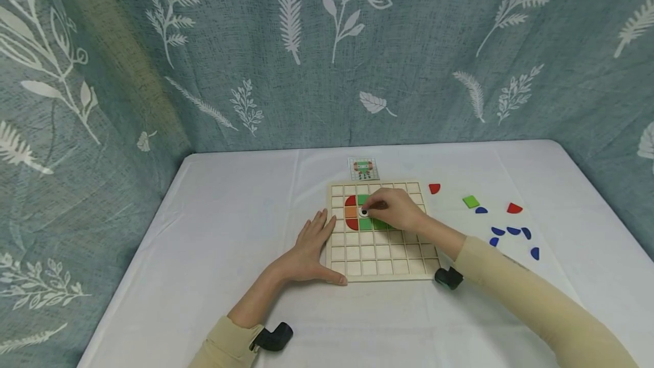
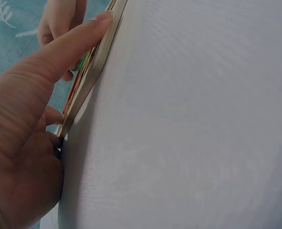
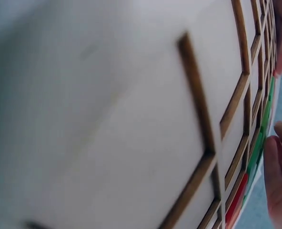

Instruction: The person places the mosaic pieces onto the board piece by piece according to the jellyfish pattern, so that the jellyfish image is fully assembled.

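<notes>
Gridded board is pale, flat and partly filled with colour.

- Backdrop: blue-green fabric hangs behind and along both sides of the desk, with soft vertical folds.
- Pattern: pale leaf sprigs, including a feathery frond near the upper middle and a single broad leaf below it.
- Left side: a brownish band slants down the fabric.
- Desk surface: white, lightly creased, with a rounded far right corner.
- Light: soft and diffuse.
</notes>
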### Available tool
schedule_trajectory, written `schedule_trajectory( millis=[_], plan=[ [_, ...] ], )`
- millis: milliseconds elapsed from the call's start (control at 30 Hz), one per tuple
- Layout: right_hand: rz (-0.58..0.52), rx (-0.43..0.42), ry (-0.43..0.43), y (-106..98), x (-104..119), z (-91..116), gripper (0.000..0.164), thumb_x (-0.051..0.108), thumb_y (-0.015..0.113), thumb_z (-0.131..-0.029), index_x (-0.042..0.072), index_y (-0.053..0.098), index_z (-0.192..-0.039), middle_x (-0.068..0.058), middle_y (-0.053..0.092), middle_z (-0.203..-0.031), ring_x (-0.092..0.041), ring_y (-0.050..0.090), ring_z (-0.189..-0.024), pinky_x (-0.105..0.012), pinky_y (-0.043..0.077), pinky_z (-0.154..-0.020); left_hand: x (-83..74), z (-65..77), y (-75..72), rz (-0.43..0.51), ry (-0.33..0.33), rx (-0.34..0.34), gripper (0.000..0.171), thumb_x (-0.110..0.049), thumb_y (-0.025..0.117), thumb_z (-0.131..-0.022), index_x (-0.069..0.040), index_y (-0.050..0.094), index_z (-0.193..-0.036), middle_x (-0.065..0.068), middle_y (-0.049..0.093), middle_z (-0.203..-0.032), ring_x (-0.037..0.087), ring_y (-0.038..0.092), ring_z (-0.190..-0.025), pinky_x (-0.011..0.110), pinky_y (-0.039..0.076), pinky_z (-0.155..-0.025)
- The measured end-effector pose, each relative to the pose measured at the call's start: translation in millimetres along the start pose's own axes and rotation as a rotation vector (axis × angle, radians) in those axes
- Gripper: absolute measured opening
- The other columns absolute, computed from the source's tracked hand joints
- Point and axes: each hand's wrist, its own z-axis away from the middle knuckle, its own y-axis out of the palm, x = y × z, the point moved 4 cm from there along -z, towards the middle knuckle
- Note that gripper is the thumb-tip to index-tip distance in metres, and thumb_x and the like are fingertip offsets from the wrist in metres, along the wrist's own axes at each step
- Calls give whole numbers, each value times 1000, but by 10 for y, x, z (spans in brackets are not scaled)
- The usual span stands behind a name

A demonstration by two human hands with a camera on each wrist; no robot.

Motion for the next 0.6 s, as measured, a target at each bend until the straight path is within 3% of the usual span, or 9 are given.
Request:
schedule_trajectory(
  millis=[133, 333, 600],
  plan=[
    [-71, -33, 45, -70, -79, 97, 14, 11, 67, -92, 9, 74, -105, -2, 70, -100, -18, 65, -92, -35, 55, -81, -2, -6, 8, -4, -4, 2, 128, -49, 86, -68, -3, 7, -156, 17, -8, -161, 25, -13, -147, 46, -5, -118],
    [-175, -90, 184, -253, -249, 312, 17, 14, 65, -94, 9, 73, -109, -5, 70, -105, -21, 65, -97, -38, 54, -82, 2, -12, 17, -6, -1, -5, 128, -49, 87, -67, -2, 7, -156, 17, -7, -161, 25, -13, -148, 46, -5, -118],
    [-147, -188, 315, -553, -505, 695, 24, 20, 65, -95, 8, 70, -116, -11, 66, -117, -28, 60, -108, -45, 50, -88, 9, -12, 27, -11, 0, -12, 128, -49, 87, -67, -2, 8, -156, 17, -7, -161, 26, -12, -148, 46, -5, -118]
  ],
)
